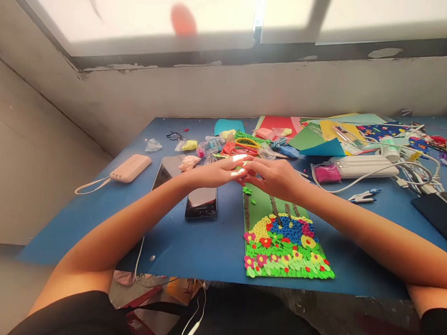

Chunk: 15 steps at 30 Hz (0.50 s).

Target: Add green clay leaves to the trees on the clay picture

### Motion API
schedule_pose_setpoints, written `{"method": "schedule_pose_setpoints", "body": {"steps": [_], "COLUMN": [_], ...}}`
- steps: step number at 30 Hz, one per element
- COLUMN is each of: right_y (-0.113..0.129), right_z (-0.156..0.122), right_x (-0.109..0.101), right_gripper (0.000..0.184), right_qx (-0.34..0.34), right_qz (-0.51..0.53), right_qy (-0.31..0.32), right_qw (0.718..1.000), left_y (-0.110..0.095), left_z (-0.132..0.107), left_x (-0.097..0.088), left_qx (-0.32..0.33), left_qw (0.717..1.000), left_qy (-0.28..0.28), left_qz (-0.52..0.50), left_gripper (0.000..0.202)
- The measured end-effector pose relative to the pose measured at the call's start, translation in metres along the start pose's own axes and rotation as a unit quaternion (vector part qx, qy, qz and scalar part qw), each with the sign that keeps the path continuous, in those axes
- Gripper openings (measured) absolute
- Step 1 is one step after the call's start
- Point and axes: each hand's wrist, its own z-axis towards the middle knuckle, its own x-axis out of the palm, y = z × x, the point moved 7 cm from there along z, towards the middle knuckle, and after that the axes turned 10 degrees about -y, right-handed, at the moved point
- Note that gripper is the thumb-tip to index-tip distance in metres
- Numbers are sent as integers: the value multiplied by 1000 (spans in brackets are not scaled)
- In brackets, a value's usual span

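Note:
My left hand and my right hand meet above the top of a green card, fingertips pressed together. A speck of green shows between the fingers, too small to name. The card carries a picture built up from small pieces of coloured clay: brown trunks, a blue patch edged with yellow, and rows of flowers and leaves along the bottom. A few loose-looking green leaves sit near its upper left. My hands cover part of the card's upper end.
Left of the card lie a phone, a dark tablet-like device and a pink power bank. Bagged clay and coloured paper crowd the back. A white power strip, cables and a pair of compasses-like tool are at right.

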Motion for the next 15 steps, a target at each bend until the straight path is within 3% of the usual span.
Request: {"method": "schedule_pose_setpoints", "body": {"steps": [4, 10, 15], "right_y": [21, 67, 76], "right_z": [7, -3, -16], "right_x": [-21, -49, -55], "right_gripper": [24, 29, 31], "right_qx": [-56, -183, -183], "right_qz": [-36, -58, -91], "right_qy": [-31, -55, -59], "right_qw": [997, 980, 977], "left_y": [-19, -40, -54], "left_z": [-10, -46, -55], "left_x": [9, 24, 30], "left_qx": [55, 33, 39], "left_qw": [996, 998, 997], "left_qy": [10, 45, 51], "left_qz": [-64, -18, 34], "left_gripper": [51, 50, 47]}}
